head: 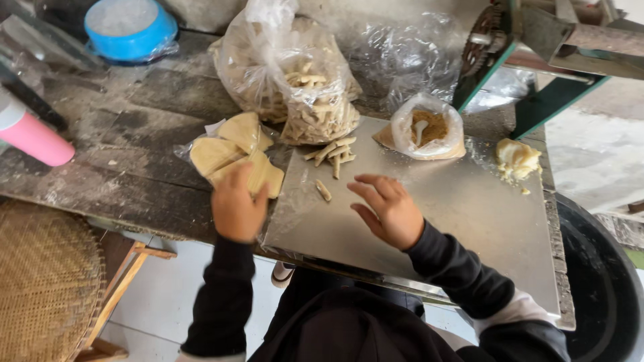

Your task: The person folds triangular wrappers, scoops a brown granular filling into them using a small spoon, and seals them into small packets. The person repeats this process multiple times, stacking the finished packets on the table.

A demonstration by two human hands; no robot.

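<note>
While left hand [236, 208] grips flat dough sheets [231, 155], right hand [389, 209] hovers open

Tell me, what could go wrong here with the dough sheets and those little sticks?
The left hand presses on the flat dough sheets, which lie near the table's front edge; one might slide off. The right hand hovers over the metal sheet close to a stray dough stick and could knock it away.

Pale flat dough pieces [228, 153] overlapping on plastic, short dough sticks [331, 153] scattered on steel sheet
</note>
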